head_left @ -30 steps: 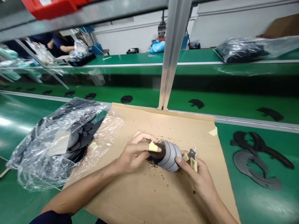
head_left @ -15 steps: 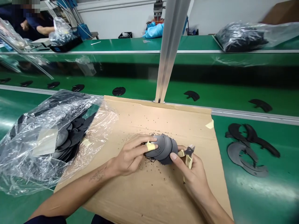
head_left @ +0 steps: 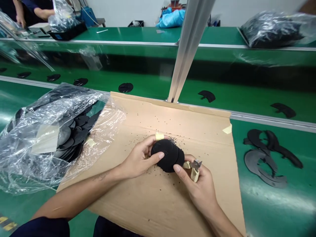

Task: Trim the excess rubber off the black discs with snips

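Above the cardboard sheet (head_left: pixel 128 207), a black round plastic part (head_left: pixel 165 153) made of overlapping discs is held between both hands. My left hand (head_left: pixel 140 156) grips its left side, thumb on the face and fingers behind; one finger wears yellow tape. My right hand (head_left: pixel 197 181) pinches the right edge with thumb and finger. The same hand also keeps a pair of small nippers (head_left: pixel 195 166) in its palm, handles wrapped in yellowish tape, metal jaws pointing up. Tiny black scraps (head_left: pixel 172 141) are scattered on the cardboard around the part.
At left lies a clear plastic bag (head_left: pixel 46 131) full of black discs (head_left: pixel 76 131). Several curved black parts (head_left: pixel 265 164) rest on the green table at right. Behind, a green conveyor (head_left: pixel 148 84) carries more parts, with a metal post (head_left: pixel 185 52) in front. A co-worker's arm (head_left: pixel 44 13) shows far left.
The part has been turned over, from its grey face to a darker black face. My left thumb now lies on top, with the fingers moved behind it. The view has shifted slightly.
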`<state>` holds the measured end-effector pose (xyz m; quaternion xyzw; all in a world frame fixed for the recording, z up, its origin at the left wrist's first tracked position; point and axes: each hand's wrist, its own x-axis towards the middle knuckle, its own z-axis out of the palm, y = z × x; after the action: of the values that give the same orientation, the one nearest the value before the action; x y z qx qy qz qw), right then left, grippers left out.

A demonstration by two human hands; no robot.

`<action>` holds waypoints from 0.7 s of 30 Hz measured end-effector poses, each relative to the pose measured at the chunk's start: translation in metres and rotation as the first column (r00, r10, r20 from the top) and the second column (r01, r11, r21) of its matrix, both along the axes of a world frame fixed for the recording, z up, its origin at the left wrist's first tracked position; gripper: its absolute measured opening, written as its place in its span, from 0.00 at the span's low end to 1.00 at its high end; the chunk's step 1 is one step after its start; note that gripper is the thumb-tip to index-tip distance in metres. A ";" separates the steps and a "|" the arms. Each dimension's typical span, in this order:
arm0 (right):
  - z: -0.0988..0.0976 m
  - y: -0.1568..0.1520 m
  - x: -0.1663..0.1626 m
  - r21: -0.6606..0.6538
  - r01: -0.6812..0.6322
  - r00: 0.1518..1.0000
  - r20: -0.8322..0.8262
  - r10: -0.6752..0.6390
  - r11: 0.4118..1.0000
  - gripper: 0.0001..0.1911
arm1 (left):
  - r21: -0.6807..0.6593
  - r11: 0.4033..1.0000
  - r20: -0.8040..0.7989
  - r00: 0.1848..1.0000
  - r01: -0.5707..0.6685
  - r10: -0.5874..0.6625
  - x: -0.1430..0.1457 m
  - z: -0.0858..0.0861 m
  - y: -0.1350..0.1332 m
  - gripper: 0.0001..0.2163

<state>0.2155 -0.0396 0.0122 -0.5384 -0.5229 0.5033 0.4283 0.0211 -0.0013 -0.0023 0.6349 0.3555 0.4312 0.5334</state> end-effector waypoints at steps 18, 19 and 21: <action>-0.001 0.001 0.007 0.228 -0.027 0.973 0.230 -0.027 0.973 0.07 | 0.238 0.971 -0.259 0.965 0.037 0.027 -0.003 0.006 -0.006 0.13; 0.000 0.002 0.008 0.267 -0.054 0.967 0.254 -0.016 0.962 0.07 | 0.281 0.957 -0.287 0.958 0.065 0.019 -0.004 0.006 -0.006 0.14; 0.001 0.004 0.009 0.322 -0.098 0.957 0.289 0.001 0.942 0.06 | 0.346 0.928 -0.338 0.941 0.142 -0.018 -0.007 0.006 -0.006 0.16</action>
<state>0.2242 -0.0355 0.0129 -0.5116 -0.6700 0.3358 0.4203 0.0139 -0.0073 0.0038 0.8000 0.3266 0.3553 0.3566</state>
